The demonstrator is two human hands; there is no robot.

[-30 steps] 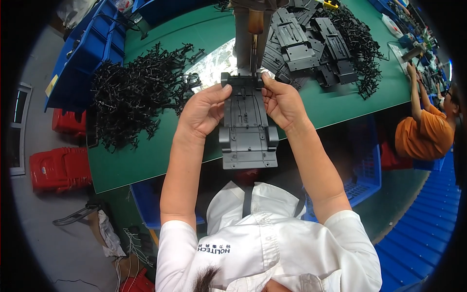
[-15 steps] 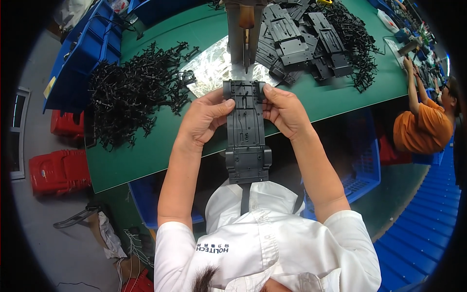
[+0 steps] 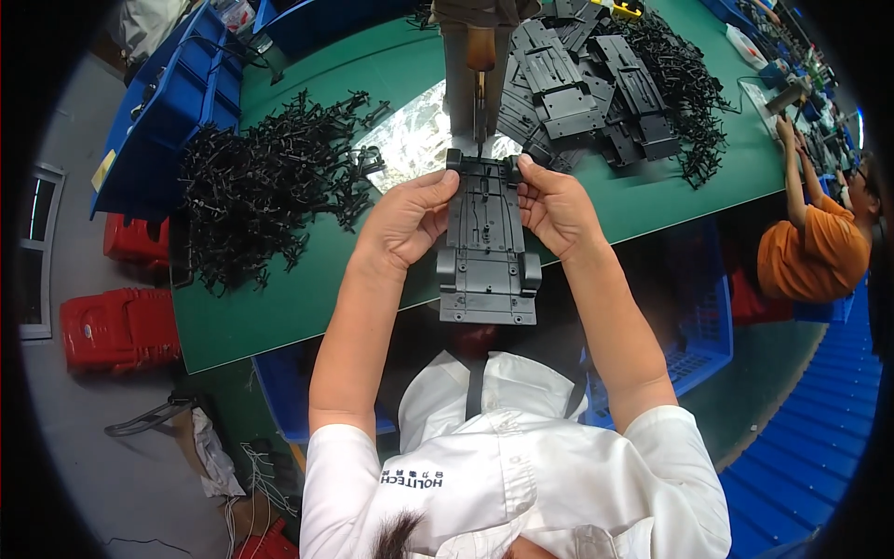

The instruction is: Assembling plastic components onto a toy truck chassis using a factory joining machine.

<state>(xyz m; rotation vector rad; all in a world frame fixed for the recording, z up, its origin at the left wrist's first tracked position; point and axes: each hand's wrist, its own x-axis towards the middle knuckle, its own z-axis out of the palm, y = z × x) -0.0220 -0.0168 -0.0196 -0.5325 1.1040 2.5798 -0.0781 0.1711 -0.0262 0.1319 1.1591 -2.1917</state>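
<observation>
White shirt (image 3: 507, 456): the worker's own front, closest in, bare forearms reaching forward from its sleeves.
Black chassis plate (image 3: 484, 224): lengthwise ahead of the body, near end out past the bench edge from this angle, far end below the tool.
Left hand (image 3: 410, 222): pinching the plate's far left corner, thumb on the raised arch, other fingers partly hidden underneath.
Right hand (image 3: 562, 214): matching pinch at the far right corner, thumb against the arch there.
Upright tool (image 3: 478, 56): over the plate's far end, thin tip (image 3: 480, 135) pointing down; I can't tell whether they touch.
Work at the tip: I'd say the step is lining up a spot on the far end, perhaps for fastening or pressing.
Hold wanted: both corners level and steady, the spot squared to the tip before any pressure.
Shiny sheet (image 3: 407, 135): flat on the green bench (image 3: 223, 331), left of the tool.
Small black parts (image 3: 270, 191): heaped to the left.
Loose plates (image 3: 559, 88): stacked untidily to the right.
Co-worker (image 3: 810, 247): orange top, farther along.
</observation>
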